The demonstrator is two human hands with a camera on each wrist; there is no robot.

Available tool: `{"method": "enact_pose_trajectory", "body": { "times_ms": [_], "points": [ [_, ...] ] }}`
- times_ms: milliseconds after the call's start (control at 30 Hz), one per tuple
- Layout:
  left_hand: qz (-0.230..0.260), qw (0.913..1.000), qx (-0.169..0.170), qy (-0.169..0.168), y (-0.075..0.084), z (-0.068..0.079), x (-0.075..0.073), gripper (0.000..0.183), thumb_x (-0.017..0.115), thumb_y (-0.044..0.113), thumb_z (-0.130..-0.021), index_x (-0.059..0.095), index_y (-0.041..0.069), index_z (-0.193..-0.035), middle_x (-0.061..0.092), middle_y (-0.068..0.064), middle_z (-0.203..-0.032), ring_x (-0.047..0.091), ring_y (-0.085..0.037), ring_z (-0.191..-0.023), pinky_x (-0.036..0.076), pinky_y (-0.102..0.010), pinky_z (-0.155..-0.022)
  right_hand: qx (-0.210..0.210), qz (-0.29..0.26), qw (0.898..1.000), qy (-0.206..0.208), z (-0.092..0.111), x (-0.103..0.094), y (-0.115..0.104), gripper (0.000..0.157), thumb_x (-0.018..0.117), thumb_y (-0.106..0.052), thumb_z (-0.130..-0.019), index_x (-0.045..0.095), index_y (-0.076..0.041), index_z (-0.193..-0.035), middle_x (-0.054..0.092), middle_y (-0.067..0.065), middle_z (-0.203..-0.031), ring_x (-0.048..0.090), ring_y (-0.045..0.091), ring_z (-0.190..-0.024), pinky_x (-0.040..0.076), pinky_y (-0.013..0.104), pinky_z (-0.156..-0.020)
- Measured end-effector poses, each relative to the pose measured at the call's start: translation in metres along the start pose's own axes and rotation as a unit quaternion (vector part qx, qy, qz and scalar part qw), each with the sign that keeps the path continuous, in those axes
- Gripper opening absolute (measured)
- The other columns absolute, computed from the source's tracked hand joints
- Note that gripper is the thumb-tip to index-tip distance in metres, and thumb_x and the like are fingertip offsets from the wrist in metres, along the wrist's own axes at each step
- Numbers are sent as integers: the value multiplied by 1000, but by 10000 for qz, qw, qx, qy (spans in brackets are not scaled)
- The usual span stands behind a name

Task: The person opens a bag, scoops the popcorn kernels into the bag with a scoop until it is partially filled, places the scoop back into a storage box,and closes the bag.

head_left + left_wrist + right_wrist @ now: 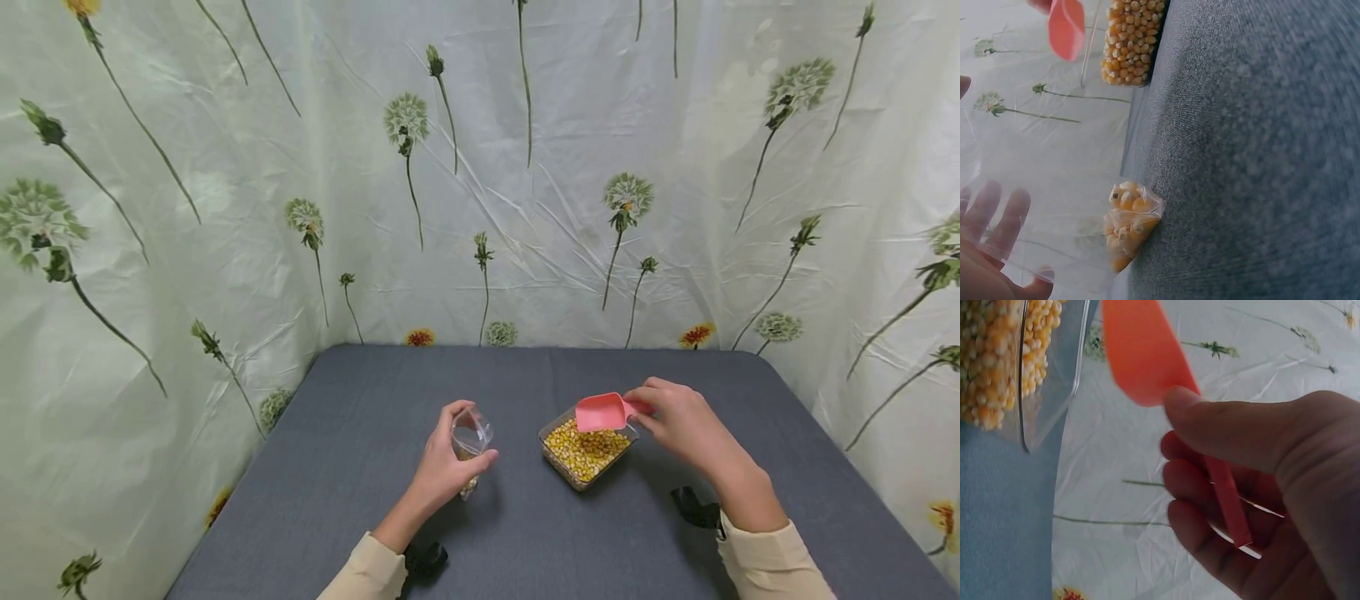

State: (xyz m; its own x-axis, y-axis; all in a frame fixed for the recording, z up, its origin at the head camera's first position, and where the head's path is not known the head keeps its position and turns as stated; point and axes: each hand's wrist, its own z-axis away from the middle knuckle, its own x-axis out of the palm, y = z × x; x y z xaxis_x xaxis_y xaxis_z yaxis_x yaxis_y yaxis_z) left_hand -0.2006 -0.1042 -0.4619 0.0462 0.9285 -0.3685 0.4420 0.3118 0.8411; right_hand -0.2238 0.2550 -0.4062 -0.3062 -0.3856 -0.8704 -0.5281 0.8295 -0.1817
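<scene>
My left hand (442, 460) grips a clear plastic bag (472, 429) by its sides, its mouth spread wide. Some corn kernels (1129, 219) lie in the bag's bottom corner, close over the table in the left wrist view. With thumb and fingers my right hand (684, 421) holds a pink scoop (600, 412) by its handle. The scoop is over a clear rectangular container (1024, 425) filled with yellow and pale corn kernels (585, 450). In the right wrist view the scoop's bowl stands beside the container's rim, and its inside is hidden there.
The container stands on a dark grey cloth-covered table (555, 542), right of the bag. A white curtain (525, 208) printed with dandelions hangs behind and beside the table. Black wrist straps (696, 508) show below both hands.
</scene>
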Motion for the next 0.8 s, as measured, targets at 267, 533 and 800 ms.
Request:
{"method": "enact_pose_trajectory", "body": {
  "times_ms": [267,533,800],
  "points": [
    [-42,10000,-64,-15,2,1,1,69,83,9,-82,45,2,-139,59,-10,-121,55,-28,-115,43,-53,-91,426,93,9978,-503,1,-10,5,22,87,-5,-75,77,-6,-95,66,0,-86,62,19,-74,51,42,-65],
    [-52,9999,-113,-5,-28,-3,10,74,85,11,-80,43,12,-142,57,-4,-125,53,-28,-119,41,-59,-95,325,202,9970,-676,3,-19,-5,18,86,0,-74,77,-9,-87,58,-5,-78,54,17,-70,48,40,-65],
    [-90,9998,-10,-163,-39,-3,11,73,86,31,-82,42,27,-140,55,7,-124,52,-16,-119,42,-52,-95,148,255,9963,-813,0,0,-14,16,86,1,-73,78,-8,-83,56,-5,-73,54,16,-67,48,39,-63]
  ]
}}
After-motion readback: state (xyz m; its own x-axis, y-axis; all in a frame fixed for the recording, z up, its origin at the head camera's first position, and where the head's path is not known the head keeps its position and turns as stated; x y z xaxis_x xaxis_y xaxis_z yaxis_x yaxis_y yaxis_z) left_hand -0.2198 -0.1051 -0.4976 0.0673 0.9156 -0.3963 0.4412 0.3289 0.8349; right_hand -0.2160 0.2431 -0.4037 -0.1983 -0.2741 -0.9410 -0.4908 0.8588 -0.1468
